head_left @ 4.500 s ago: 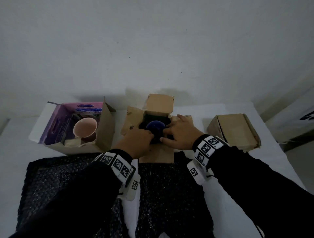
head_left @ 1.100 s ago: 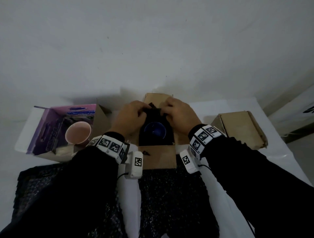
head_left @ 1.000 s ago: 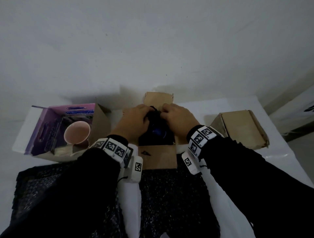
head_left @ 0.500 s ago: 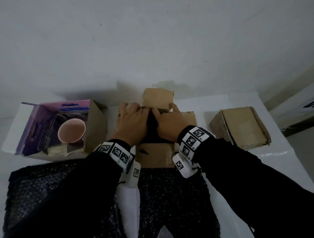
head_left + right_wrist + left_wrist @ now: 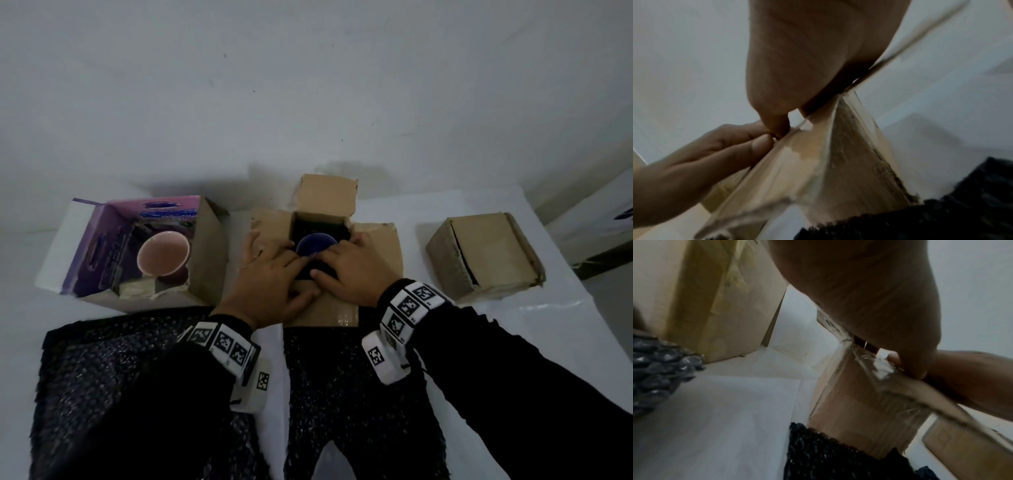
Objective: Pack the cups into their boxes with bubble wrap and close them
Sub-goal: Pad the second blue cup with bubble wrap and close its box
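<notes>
Nearest the camera, black bubble wrap (image 5: 346, 383) sheets lie on the white surface (image 5: 486, 329). Beyond them, left hand (image 5: 270, 284) and right hand (image 5: 352, 274) rest with loosely spread fingers on the open middle box (image 5: 376, 246), beside the blue cup (image 5: 317, 244) inside; grip unclear. Pink cup (image 5: 163, 252) sits in purple box (image 5: 85, 246), left. Closed box (image 5: 484, 255) stands right.

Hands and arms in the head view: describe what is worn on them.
Both arms are in long black sleeves. Each wrist carries a white band of square black-and-white markers, with a white camera block bearing one more marker below it. A thin dark cable leaves the right block. The left hand and right hand are bare.
</notes>
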The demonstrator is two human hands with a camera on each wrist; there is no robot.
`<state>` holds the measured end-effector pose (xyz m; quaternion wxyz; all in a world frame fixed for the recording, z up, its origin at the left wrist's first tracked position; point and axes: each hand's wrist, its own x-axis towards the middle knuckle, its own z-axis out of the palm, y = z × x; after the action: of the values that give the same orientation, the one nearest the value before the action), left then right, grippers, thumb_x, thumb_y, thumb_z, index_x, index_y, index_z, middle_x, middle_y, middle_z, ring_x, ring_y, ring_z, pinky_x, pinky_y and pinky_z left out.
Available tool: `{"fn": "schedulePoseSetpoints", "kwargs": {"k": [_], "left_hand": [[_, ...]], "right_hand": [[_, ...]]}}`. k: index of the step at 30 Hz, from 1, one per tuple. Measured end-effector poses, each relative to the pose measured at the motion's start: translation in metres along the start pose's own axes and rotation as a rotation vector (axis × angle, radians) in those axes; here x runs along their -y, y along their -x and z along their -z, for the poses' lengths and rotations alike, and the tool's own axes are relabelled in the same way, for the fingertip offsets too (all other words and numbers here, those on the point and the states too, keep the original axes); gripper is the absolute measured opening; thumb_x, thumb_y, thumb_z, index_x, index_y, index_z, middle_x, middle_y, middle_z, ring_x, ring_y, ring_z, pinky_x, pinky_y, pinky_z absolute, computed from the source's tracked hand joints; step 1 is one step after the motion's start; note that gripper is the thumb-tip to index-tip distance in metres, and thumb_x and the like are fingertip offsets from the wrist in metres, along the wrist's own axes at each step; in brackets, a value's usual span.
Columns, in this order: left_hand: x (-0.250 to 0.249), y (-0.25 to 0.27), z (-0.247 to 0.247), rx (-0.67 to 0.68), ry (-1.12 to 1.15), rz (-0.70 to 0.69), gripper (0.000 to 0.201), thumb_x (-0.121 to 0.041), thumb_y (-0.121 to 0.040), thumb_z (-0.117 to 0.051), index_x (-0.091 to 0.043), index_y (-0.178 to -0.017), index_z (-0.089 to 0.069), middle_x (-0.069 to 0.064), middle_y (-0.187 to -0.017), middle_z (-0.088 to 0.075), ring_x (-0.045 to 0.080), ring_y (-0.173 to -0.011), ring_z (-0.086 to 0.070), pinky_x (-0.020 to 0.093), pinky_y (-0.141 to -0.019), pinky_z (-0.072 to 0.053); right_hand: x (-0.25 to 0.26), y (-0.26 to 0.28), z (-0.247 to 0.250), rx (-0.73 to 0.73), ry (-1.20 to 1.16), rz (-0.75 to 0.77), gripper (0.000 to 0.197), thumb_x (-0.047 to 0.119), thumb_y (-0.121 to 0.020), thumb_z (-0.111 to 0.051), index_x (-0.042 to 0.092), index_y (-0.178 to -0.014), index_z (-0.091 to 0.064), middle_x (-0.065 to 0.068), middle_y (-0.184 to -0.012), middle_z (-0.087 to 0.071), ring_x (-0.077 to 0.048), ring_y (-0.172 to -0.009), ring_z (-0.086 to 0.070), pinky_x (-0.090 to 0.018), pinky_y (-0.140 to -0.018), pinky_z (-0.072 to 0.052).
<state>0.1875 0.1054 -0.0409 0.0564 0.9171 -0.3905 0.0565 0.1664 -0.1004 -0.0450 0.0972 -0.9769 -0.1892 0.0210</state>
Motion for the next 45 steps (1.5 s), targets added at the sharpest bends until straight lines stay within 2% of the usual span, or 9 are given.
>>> {"fn": "schedulePoseSetpoints", "kwargs": {"k": [6,13,18,24,27,29,33,38,45], "left_hand": [[-0.007,0.007,0.002,0.084,-0.03,0.07,0.057,-0.067,-0.088,-0.039,-0.028,-0.126,-0.057,-0.002,-0.133,-0.052,0.03,-0.132,-0.04,0.063,-0.11,-0.01],[-0.018,0.017,0.001,-0.046,-0.092,0.06,0.04,-0.057,-0.088,-0.043,-0.024,-0.096,-0.062,-0.005,-0.099,-0.066,0.022,-0.114,-0.051,0.054,-0.112,-0.009],[-0.016,0.02,-0.003,0.032,-0.091,0.075,0.05,-0.071,-0.079,-0.051,-0.026,-0.093,-0.068,-0.003,-0.111,-0.06,0.028,-0.123,-0.046,0.061,-0.108,-0.012],[-0.018,0.003,0.009,0.168,-0.131,0.168,0.023,-0.052,-0.073,-0.068,-0.031,-0.083,-0.066,-0.011,-0.095,-0.067,0.025,-0.13,-0.04,0.06,-0.106,0.012],[-0.029,0.0,0.006,0.186,-0.172,0.262,0.024,-0.052,-0.075,-0.069,-0.032,-0.088,-0.065,-0.007,-0.112,-0.064,0.019,-0.137,-0.031,0.059,-0.105,0.016],[-0.032,-0.002,0.001,0.175,-0.183,0.282,0.024,-0.053,-0.078,-0.066,-0.031,-0.086,-0.065,-0.003,-0.121,-0.062,0.019,-0.14,-0.025,0.061,-0.107,0.015],[-0.031,-0.01,-0.009,0.229,-0.143,0.247,0.025,-0.05,-0.082,-0.065,-0.027,-0.077,-0.058,0.002,-0.104,-0.069,0.029,-0.142,-0.022,0.063,-0.112,-0.013],[-0.048,0.001,-0.002,0.165,-0.283,0.271,0.042,-0.055,-0.081,-0.061,-0.025,-0.111,-0.063,-0.002,-0.126,-0.055,0.029,-0.137,-0.025,0.065,-0.109,0.004],[-0.07,0.042,0.012,-0.366,0.746,0.21,0.051,-0.057,-0.088,-0.053,-0.014,-0.115,-0.062,0.001,-0.115,-0.064,0.014,-0.111,-0.057,0.033,-0.094,-0.046]], "right_hand": [[0.006,0.008,-0.004,-0.122,-0.15,-0.008,0.049,0.058,-0.089,-0.031,0.029,-0.108,-0.066,0.006,-0.107,-0.063,-0.02,-0.1,-0.052,-0.04,-0.087,-0.026],[0.009,0.027,-0.011,-0.035,-0.013,0.033,0.056,0.063,-0.094,-0.021,0.022,-0.1,-0.059,0.0,-0.09,-0.069,-0.02,-0.088,-0.059,-0.039,-0.095,-0.029],[0.011,0.031,-0.007,-0.054,0.033,-0.016,0.073,0.065,-0.091,-0.014,0.021,-0.101,-0.071,-0.002,-0.109,-0.058,-0.023,-0.104,-0.049,-0.043,-0.094,-0.029],[0.01,0.07,-0.009,-0.232,-0.044,-0.059,0.04,0.048,-0.089,-0.055,0.022,-0.118,-0.058,0.0,-0.13,-0.051,-0.024,-0.117,-0.046,-0.044,-0.092,-0.03],[0.025,0.111,-0.016,-0.382,-0.053,-0.027,0.024,0.041,-0.089,-0.06,0.017,-0.093,-0.057,-0.003,-0.107,-0.056,-0.026,-0.096,-0.051,-0.041,-0.08,-0.038],[0.032,0.135,-0.035,-0.289,-0.081,-0.006,0.033,0.052,-0.092,-0.055,0.019,-0.088,-0.056,0.0,-0.095,-0.054,-0.023,-0.087,-0.05,-0.038,-0.075,-0.037],[0.036,0.16,-0.07,0.099,-0.022,-0.151,0.073,0.082,-0.079,-0.041,0.025,-0.123,-0.053,-0.001,-0.121,-0.051,-0.024,-0.106,-0.047,-0.043,-0.085,-0.043],[0.043,0.152,-0.062,-0.033,-0.19,-0.19,0.024,0.04,-0.081,-0.07,0.021,-0.095,-0.064,0.0,-0.095,-0.06,-0.025,-0.088,-0.056,-0.042,-0.074,-0.049],[0.039,0.149,-0.01,-0.404,-0.674,-0.368,0.023,0.019,-0.077,-0.077,0.023,-0.075,-0.054,0.007,-0.078,-0.061,-0.011,-0.075,-0.058,-0.025,-0.068,-0.045]]}}
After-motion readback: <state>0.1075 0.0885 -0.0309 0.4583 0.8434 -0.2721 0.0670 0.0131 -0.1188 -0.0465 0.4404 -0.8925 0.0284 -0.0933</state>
